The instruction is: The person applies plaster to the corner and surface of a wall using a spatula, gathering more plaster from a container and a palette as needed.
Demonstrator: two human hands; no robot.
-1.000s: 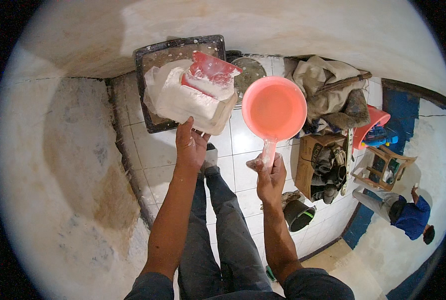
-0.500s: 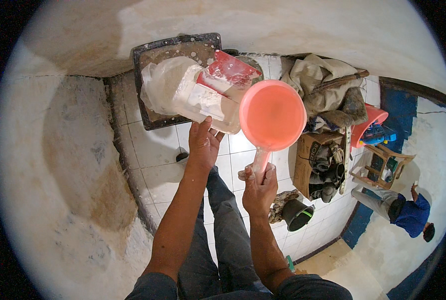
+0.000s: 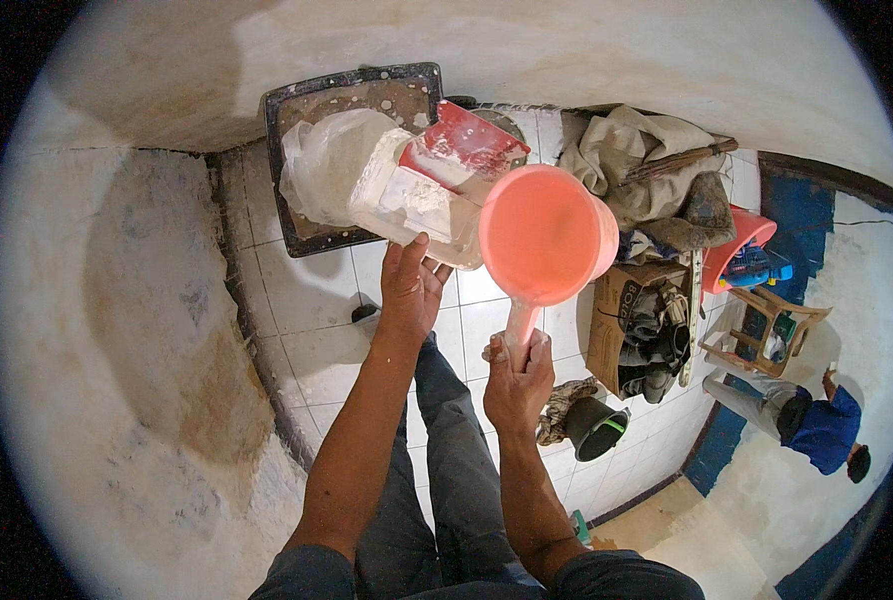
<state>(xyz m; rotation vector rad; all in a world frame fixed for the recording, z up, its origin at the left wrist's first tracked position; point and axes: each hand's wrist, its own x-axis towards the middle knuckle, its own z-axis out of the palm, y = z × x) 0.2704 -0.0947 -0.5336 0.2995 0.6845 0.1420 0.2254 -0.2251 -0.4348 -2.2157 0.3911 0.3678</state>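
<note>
Right hand (image 3: pixel 518 378), fingers curled tight around the handle of a pink scoop (image 3: pixel 544 246), whose bowl rises just beyond the knuckles. Left hand (image 3: pixel 410 288), fingers spread, props the lower edge of a clear plastic bag of white powder (image 3: pixel 407 198). Past the fingertips, a dark tray (image 3: pixel 349 92); beside it, a red-and-white bag (image 3: pixel 465 148).
</note>
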